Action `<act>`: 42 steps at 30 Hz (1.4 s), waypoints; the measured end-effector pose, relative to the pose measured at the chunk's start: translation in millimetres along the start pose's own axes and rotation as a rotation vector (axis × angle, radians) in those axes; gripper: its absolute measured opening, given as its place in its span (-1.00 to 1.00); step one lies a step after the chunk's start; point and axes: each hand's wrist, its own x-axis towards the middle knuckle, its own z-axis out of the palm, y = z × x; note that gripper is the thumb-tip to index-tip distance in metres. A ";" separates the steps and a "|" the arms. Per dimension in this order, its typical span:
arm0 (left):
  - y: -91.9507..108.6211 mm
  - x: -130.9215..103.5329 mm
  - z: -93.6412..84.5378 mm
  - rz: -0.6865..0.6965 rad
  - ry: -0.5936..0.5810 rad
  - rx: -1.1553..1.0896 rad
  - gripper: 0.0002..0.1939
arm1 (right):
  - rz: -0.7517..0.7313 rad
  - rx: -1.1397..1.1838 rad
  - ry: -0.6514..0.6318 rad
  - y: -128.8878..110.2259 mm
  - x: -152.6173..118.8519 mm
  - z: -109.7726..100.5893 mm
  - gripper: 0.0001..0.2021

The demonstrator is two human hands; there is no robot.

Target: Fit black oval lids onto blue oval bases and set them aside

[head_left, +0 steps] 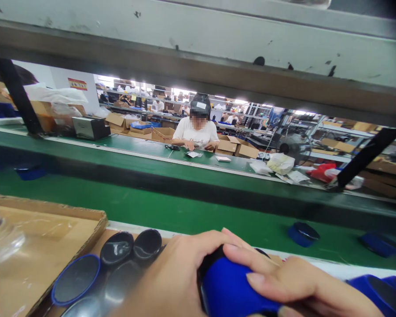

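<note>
At the bottom edge of the view we hold a blue round case (227,288) between our two hands, low and just right of centre, above the near edge of the bench. Our left hand (174,277) lies on its left side, fingers curled round the dark rim so that the palm covers that side. Our right hand (297,281) comes in from the right, its fingers (247,259) laid flat over the blue top and its thumb underneath, so both hands are partly closed and gripping the same case.

Going left to right, we see a flat cardboard box (46,237) with clear plastic film at the far left. Just beside it lies a cluster of round dark discs (117,248): we count five that show, one of them with a blue rim (75,279), two glossy black ones side by side further back, and two dimmer ones nearer to us, partly hidden by our left wrist. On the green conveyor belt (185,211) past our hands lies one blue case (302,233), with another, blurred, (378,243) further right. At the bottom right corner more blue cases (383,293) are cut off by the frame; we cannot tell how many.

Across the belt a person in a white shirt (195,134) sits at the far bench among cardboard boxes.
</note>
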 end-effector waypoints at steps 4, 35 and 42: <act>-3.9 -2.0 1.7 -0.082 0.011 -0.050 -0.73 | 0.005 0.004 -0.030 2.6 2.1 -0.4 -0.80; -19.6 -2.9 1.7 -0.186 0.017 -0.031 -0.31 | -0.022 -0.037 -0.044 7.1 6.5 -7.3 -0.80; -21.1 -12.2 -0.8 0.133 0.135 0.105 -0.23 | -0.034 0.027 -0.387 45.7 27.3 -45.8 -0.32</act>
